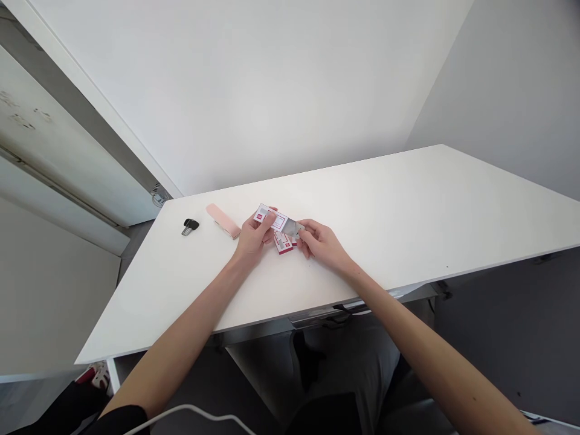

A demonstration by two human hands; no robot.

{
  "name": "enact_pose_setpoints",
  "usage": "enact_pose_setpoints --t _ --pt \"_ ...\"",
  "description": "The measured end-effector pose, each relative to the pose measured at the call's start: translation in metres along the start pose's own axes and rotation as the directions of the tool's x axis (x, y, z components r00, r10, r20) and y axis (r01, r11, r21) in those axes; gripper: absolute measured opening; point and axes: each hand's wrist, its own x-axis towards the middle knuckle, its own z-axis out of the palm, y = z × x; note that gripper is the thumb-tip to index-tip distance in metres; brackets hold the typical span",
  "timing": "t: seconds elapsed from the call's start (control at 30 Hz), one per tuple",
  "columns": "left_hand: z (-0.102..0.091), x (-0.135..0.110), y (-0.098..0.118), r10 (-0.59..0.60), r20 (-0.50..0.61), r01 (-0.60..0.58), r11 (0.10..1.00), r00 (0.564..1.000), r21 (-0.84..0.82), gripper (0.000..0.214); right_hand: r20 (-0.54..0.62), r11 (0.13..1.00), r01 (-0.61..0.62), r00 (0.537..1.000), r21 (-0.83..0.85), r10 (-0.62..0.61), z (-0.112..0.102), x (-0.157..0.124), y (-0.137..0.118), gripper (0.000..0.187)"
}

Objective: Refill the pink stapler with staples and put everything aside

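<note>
White and red box [260, 214]: raised over the tabletop [408, 211], tilted down toward my right side, a silvery piece [290, 227] sticking out of its right end.
Left hand [254, 237]: I grasp the box, thumb laid across its printed face, fingers curled behind; my forearm slants up from the lower left.
Right hand [321, 243]: I pinch the silvery piece's outer end between thumb and forefinger, other fingers bent; whether it is foil or card, I can't quite tell.
Boxes beneath [283, 243]: red-edged, on the tabletop between my hands, partly covered.
Pink case [223, 221]: lies just beyond my left hand.
Black keys [190, 226]: farther left, near the pink case.
</note>
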Motion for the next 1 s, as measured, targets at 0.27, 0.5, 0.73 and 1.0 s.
enact_pose_setpoints --t 0.27,0.5,0.73,1.0 --pt "-0.002 0.005 -0.001 -0.015 -0.181 0.017 1.000 0.983 0.008 0.048 -0.046 0.999 -0.012 0.999 -0.033 0.011 0.000 -0.001 0.000 0.035" --pt "-0.009 0.006 -0.002 -0.047 -0.197 0.046 0.999 0.979 -0.010 0.054 -0.413 0.946 -0.133 0.911 -0.296 -0.001 -0.004 0.000 -0.001 0.021" --pt "0.000 -0.002 0.004 -0.064 -0.139 0.078 0.992 0.988 0.095 0.055 -0.453 0.867 -0.098 0.878 -0.488 -0.155 -0.003 0.001 0.010 0.029" --pt "0.003 -0.005 0.000 0.022 -0.071 0.000 0.956 0.997 0.294 0.048 -0.376 0.973 0.025 0.920 -0.231 -0.113 -0.001 -0.002 -0.002 0.037"
